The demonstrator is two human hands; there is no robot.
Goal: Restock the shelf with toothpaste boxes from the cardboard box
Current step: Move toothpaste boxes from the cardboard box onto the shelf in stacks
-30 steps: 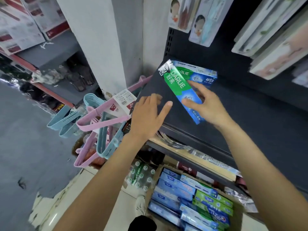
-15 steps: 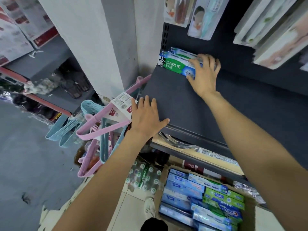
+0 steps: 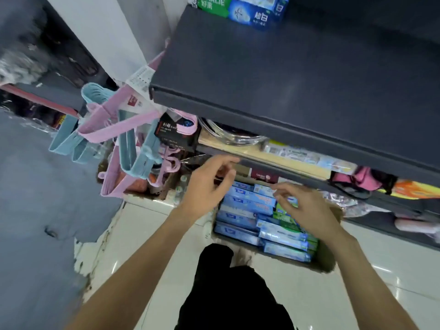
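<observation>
A green and blue Darlie toothpaste box (image 3: 240, 8) lies at the back left of the dark grey shelf (image 3: 273, 75), partly cut off by the top edge. Below, on the floor, an open cardboard box (image 3: 326, 260) holds several blue and green toothpaste boxes (image 3: 247, 210). My left hand (image 3: 209, 186) hovers over the box's left side with fingers apart, holding nothing. My right hand (image 3: 307, 208) hangs just above the stacked toothpaste boxes, fingers spread and empty.
Pink and blue plastic hangers (image 3: 114, 139) hang off the shelf's left end. Lower shelves (image 3: 285, 160) carry metal bowls, packets and slippers. The white tiled floor (image 3: 357, 294) lies below, and my dark trouser leg (image 3: 233, 294) stands in front of the cardboard box.
My right hand has let go of the Darlie box on the shelf and dropped to the cardboard box. My left hand left the shelf edge and moved down too. The view tilted downward.
</observation>
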